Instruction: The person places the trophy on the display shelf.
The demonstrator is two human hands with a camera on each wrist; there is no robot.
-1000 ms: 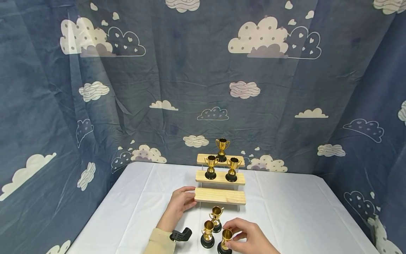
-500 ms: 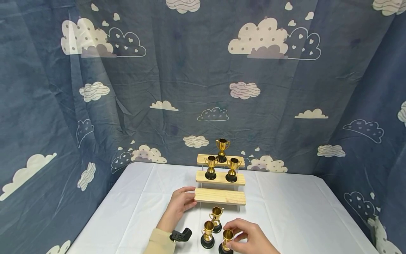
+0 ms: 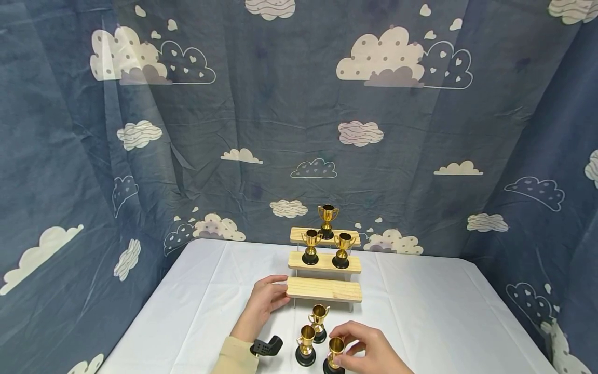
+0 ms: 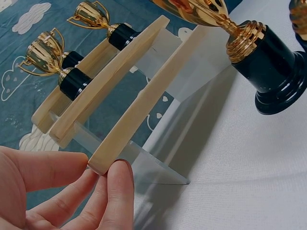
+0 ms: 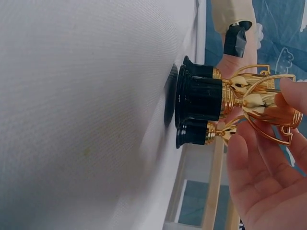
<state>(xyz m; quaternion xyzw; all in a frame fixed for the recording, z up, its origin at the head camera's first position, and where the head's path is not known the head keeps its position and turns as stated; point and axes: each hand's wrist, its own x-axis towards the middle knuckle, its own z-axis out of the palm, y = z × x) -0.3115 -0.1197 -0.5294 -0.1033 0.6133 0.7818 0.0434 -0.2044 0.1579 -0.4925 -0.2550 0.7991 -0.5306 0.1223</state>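
Note:
My left hand (image 3: 262, 304) pinches the left end of the lowest board of a three-tier wooden display stand (image 3: 324, 289); thumb and fingertips meet its edge in the left wrist view. My right hand (image 3: 366, 347) holds a small gold trophy cup (image 5: 261, 106) with a black base by its cup and handles, upright over the white cloth. A dark shadow shows beside that base in the right wrist view; whether it touches the cloth I cannot tell. Two more trophies, a nearer one (image 3: 306, 345) and a farther one (image 3: 318, 323), stand just left of the held one.
One trophy (image 3: 327, 221) stands on the top board. The middle board bears a left trophy (image 3: 310, 246) and a right trophy (image 3: 343, 250). Clear supports (image 4: 163, 165) carry the boards. Behind the white-covered table (image 3: 430, 311) hangs a blue cloud-print cloth (image 3: 280, 114).
The held trophy has shifted slightly to the right with my right hand. My left hand stays at the board's end, and the other trophies have not moved.

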